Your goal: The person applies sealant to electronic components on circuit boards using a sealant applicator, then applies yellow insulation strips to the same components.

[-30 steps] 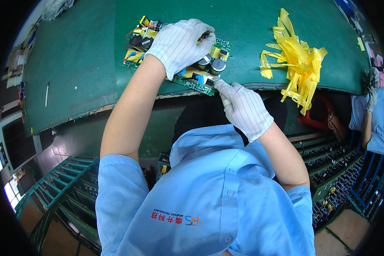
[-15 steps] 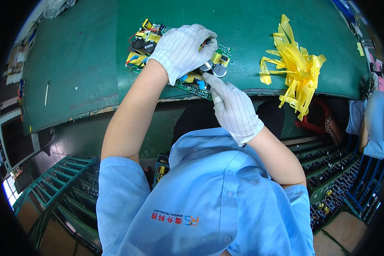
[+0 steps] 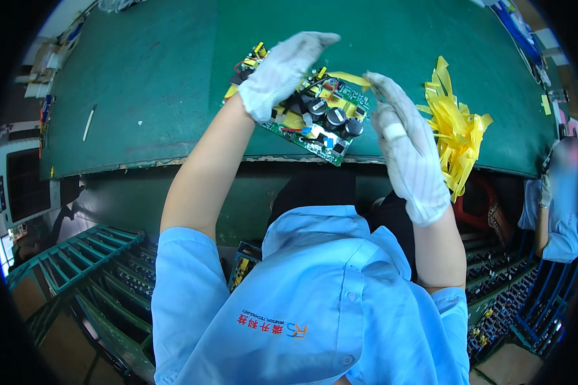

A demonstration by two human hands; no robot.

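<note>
A green circuit board (image 3: 334, 158) lies tilted near the table's front edge, carrying black round capacitors (image 3: 335, 117), yellow parts and wires. My left hand (image 3: 282, 72), in a white striped glove, reaches over the board's left part. Its fingers are stretched out and slightly blurred, with nothing visible in them. To the right of the board is my gloved right hand (image 3: 408, 144), its fingertips closed on the end of a yellow tape strip (image 3: 348, 77). That strip runs left from the fingertips over the board's far edge.
A tangled heap of yellow tape (image 3: 456, 128) lies on the green table (image 3: 160, 77) at the right. A thin white stick (image 3: 90, 123) is at the left. Racks with boards (image 3: 501, 308) stand low on both sides. Another person's sleeve (image 3: 565, 228) shows far right.
My right hand has moved from the board's near edge out to the right and now pulls a yellow strip. The left hand's fingers have straightened, uncovering more of the board.
</note>
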